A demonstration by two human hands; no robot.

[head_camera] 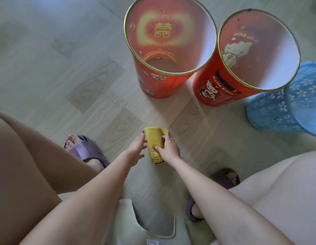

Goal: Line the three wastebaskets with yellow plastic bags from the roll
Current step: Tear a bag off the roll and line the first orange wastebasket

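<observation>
A yellow roll of plastic bags [154, 142] lies low over the wood floor between my hands. My left hand [138, 145] touches its left edge with thumb and fingertips. My right hand [168, 147] grips its right side, fingers curled over a loose flap. Three wastebaskets stand beyond: a red one with a gold emblem [160, 80], a red cartoon-cat one [215, 89], and a blue perforated one [284, 106] at the far right. All three look unlined.
My knees frame the view left and right, with purple slippers [86, 149] on the floor below them. A pale plastic stool [129, 220] sits under me at the bottom. Light wood flooring [65, 68] stretches to the left of the baskets.
</observation>
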